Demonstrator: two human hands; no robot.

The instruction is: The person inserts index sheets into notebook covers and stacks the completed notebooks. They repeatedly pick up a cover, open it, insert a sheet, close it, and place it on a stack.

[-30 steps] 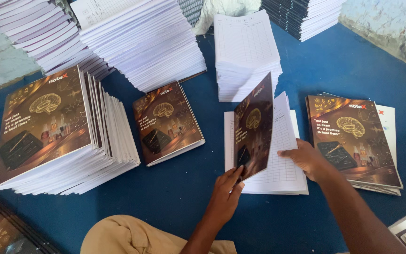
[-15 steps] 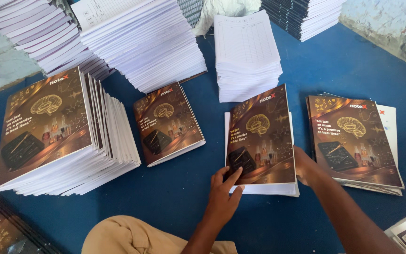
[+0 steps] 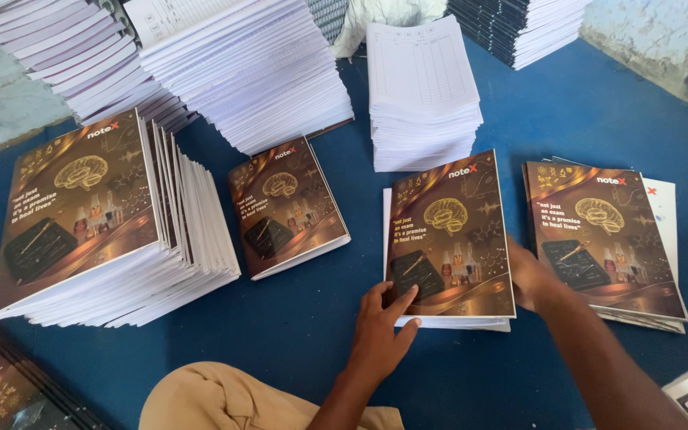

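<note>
hands: left [image 3: 382,328], right [image 3: 529,275] | touching brown-cover notebook [image 3: 449,235] | blue surface [image 3: 296,318]

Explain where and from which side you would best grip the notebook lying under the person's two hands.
Grip the notebook at its near edge, coming from the person's side. It lies flat on loose white pages that stick out there, so fingers could probably slide under. The left hand and right hand already rest there.

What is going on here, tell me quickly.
A person sits at a blue surface covered with stacks of notebooks. Both hands press on one brown-covered notebook: the left hand on its lower left corner, the right hand at its right edge. A tall leaning stack and white paper piles surround it.
</note>
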